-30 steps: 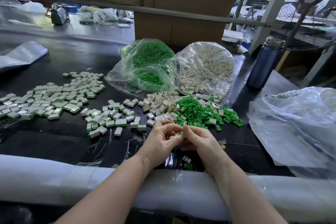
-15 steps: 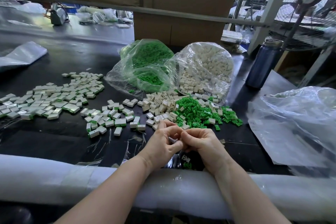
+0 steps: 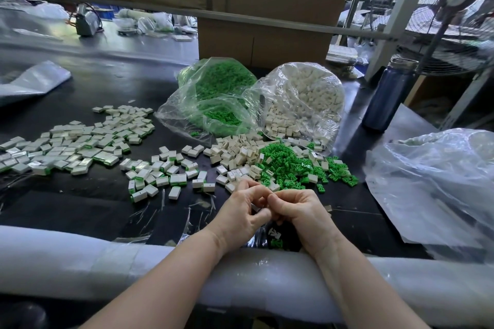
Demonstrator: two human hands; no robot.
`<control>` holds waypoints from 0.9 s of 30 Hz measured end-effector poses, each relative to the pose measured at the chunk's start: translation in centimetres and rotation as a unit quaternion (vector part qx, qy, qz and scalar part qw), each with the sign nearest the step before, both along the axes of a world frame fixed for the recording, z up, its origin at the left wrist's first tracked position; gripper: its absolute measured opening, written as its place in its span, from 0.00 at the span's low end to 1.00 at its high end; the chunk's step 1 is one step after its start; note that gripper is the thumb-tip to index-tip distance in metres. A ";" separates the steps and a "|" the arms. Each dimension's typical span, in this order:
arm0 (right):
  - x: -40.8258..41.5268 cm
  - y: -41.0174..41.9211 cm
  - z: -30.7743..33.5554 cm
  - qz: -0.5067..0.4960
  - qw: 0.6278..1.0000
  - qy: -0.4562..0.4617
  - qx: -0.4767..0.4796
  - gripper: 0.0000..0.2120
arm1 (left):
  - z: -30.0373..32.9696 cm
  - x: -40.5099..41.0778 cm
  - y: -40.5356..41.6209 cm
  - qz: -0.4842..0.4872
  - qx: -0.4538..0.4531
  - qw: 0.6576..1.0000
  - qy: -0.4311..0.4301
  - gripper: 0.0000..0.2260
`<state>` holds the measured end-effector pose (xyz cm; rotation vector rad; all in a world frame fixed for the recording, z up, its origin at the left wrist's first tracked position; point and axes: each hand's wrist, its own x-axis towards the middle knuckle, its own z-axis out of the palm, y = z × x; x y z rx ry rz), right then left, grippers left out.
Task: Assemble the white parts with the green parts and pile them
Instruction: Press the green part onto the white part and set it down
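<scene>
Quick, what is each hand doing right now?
Left hand: fingers curled, pinching a small part, mostly hidden.
Right hand: fingers curled against the same spot; its hold cannot be told.

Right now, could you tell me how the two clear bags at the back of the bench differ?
The left bag holds green parts, while the right bag holds white parts. The white bag's mouth spills straight into the loose white heap, whereas only a stray green piece or two lie at the green bag's mouth. The green bag lies lower and flatter; the white bag bulges taller. Both are clear plastic, open toward the person, and touch side by side.
</scene>
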<state>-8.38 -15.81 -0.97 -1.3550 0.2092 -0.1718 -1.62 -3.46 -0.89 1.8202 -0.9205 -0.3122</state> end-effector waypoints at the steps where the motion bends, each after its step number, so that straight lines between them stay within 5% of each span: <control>1: 0.0 0.0 0.0 -0.001 1.000 -0.001 -0.001 0.07 | 0.0 0.0 0.0 -0.001 0.000 1.000 0.000 0.06; 13: 0.4 0.0 -0.4 -0.053 0.998 -0.021 -0.035 0.15 | 0.0 0.2 0.1 0.030 -0.065 0.997 0.036 0.05; 17: 0.2 -0.1 -0.4 -0.096 0.992 -0.039 -0.075 0.02 | -0.3 0.5 0.0 0.055 -0.060 0.996 0.024 0.07; 22: 0.3 -0.1 -0.3 -0.106 0.984 -0.039 -0.134 0.08 | -0.5 0.6 -0.1 0.061 -0.035 0.997 0.009 0.08; 27: 0.4 0.0 -0.3 -0.117 0.974 -0.029 -0.192 0.03 | -0.5 0.6 0.0 0.075 -0.024 0.997 0.003 0.08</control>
